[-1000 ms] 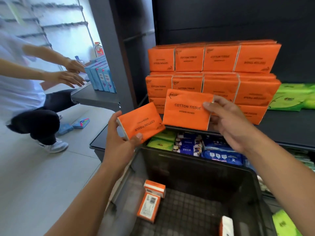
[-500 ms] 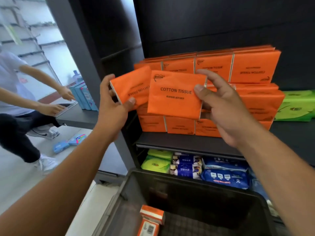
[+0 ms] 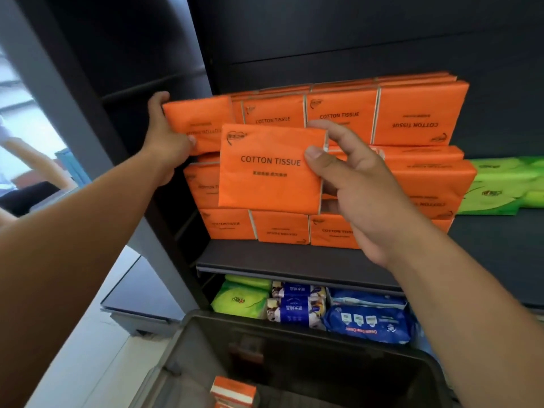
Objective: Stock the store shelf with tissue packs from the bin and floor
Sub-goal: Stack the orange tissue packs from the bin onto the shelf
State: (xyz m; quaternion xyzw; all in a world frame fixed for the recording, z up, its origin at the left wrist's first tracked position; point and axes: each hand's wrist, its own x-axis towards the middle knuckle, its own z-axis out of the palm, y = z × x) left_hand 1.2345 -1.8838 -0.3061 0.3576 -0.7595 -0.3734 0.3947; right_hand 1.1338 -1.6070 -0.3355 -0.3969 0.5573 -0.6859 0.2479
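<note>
Each hand (image 3: 164, 142) (image 3: 359, 187) grips an orange pack (image 3: 269, 169).

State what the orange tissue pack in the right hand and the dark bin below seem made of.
Orange rectangular tissue pack: thin plastic film, slightly glossy, judging by soft wrinkles and sheen. Dark grey bin: probably rigid moulded plastic, matte, with a smooth rounded rim.

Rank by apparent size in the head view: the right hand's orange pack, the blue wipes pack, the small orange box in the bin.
1. Orange pack in the right hand, though nearness inflates it.
2. Blue wipes pack.
3. Small orange box, partly cropped.
</note>
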